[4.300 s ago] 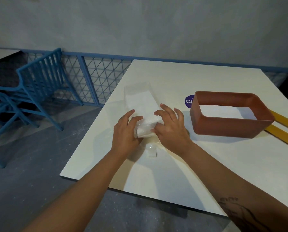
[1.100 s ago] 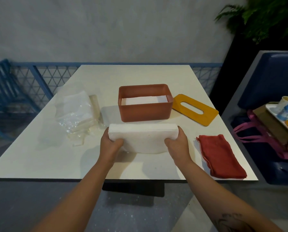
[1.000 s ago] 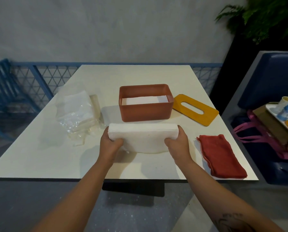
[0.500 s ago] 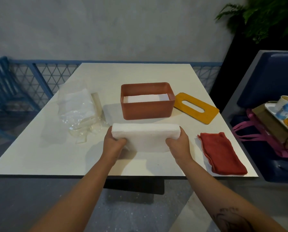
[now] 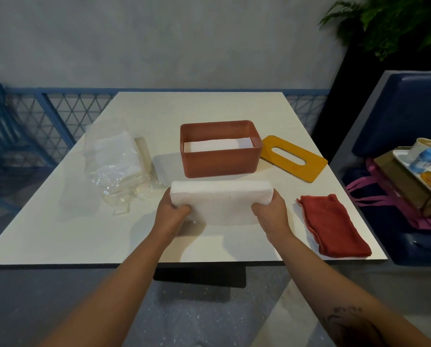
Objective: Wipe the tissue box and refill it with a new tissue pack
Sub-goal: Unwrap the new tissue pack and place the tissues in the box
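A white stack of tissues [image 5: 220, 200] is held above the table, just in front of the terracotta tissue box [image 5: 220, 160]. My left hand [image 5: 170, 215] grips its left end and my right hand [image 5: 270, 214] grips its right end. The box stands open with white tissue lying on its bottom. Its yellow slotted lid [image 5: 293, 157] lies flat to the right of the box. A folded red cloth [image 5: 333, 227] rests near the table's right front corner.
Crumpled clear plastic wrapping [image 5: 115, 165] lies left of the box on the white table [image 5: 59, 229]. A blue seat with a bag and tray of items [image 5: 419, 169] stands to the right. Blue fence and chair [image 5: 6, 136] are at the left.
Earlier my hands were opening the wrapped pack at the table's left. Over the last second both hands have held the bare tissue stack and lifted it slightly toward the box.
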Available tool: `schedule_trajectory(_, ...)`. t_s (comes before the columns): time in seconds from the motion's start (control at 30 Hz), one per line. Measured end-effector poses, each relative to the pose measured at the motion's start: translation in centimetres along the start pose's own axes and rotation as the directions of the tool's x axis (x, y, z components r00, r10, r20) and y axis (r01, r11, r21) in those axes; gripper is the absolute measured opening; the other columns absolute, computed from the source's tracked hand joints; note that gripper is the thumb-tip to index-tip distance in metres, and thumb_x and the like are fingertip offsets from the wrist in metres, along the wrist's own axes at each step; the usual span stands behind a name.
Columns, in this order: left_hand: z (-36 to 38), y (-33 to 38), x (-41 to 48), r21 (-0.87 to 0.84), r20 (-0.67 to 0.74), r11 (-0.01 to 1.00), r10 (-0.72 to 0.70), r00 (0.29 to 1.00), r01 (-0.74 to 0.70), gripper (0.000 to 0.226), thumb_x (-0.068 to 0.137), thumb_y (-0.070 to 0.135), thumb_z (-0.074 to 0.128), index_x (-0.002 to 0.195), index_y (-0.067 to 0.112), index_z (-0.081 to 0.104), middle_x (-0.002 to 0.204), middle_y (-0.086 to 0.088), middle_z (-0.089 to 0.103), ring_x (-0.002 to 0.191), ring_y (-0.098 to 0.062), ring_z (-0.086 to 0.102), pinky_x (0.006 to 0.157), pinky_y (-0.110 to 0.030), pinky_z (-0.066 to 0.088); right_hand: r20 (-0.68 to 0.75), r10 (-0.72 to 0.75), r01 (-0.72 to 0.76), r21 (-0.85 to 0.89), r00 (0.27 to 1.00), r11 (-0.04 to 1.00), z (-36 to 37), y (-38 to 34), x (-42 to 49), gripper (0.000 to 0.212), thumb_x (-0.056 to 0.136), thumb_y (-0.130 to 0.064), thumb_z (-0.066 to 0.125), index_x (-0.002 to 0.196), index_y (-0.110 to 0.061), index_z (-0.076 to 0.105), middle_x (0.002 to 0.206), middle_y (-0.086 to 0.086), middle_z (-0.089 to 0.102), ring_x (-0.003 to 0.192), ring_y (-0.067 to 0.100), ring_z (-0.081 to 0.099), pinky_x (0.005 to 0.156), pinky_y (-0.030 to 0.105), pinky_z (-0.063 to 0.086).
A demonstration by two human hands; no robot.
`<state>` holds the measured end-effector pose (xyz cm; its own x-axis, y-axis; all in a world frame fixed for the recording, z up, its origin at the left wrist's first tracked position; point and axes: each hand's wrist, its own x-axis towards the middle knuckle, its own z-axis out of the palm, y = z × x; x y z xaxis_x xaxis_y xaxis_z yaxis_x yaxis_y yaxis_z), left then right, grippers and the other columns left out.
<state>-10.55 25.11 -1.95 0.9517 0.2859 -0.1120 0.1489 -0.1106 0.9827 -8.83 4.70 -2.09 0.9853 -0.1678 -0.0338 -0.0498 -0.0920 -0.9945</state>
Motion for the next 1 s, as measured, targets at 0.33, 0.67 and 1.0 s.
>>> schedule_trajectory(0.33, -2.1, 5.4, 3.2, -0.030, 0.117, 0.996, 0.085, 0.989, -0.082, 0.031, 0.075, -0.004, 0.066, 0.087, 0.023, 0.056, 0.089, 0.000, 0.064, 0.082, -0.018, 0.061, 0.072, -0.031, 0.052, -0.049, 0.092, -0.086, 0.119, 0.995, 0.989, -0.6, -4.7, 3.3, 0.048, 0.048, -0.007, 0.049, 0.095, -0.002, 0.059, 0.085, 0.008, 0.060, 0.078, 0.026, 0.055, 0.064, 0.031, 0.044)
schedule_trajectory(0.67, -3.7, 12.0, 8.1, -0.064, 0.080, 0.990, 0.131, 0.988, -0.126, 0.029, 0.081, 0.005, 0.068, 0.109, 0.009, 0.061, 0.095, 0.000, 0.067, 0.082, -0.015, 0.066, 0.066, -0.027, 0.056, -0.118, 0.071, -0.064, 0.068, 0.990, 0.996, 0.1, -11.4, 8.2, 0.047, 0.063, -0.003, 0.069, 0.109, -0.014, 0.061, 0.108, 0.013, 0.066, 0.099, 0.032, 0.063, 0.084, 0.048, 0.056)
schedule_trajectory(1.0, -0.3, 16.0, 13.7, 0.279, -0.140, 0.949, 0.190, 0.972, -0.145, 0.058, 0.077, 0.020, 0.076, 0.129, 0.013, 0.052, 0.128, -0.005, 0.059, 0.107, -0.022, 0.060, 0.087, -0.031, 0.053, -0.231, 0.015, -0.064, -0.206, 0.973, 0.976, 1.3, -16.0, 14.5, 0.042, 0.078, -0.007, 0.073, 0.114, -0.020, 0.056, 0.109, 0.004, 0.057, 0.094, 0.024, 0.061, 0.075, 0.033, 0.058)
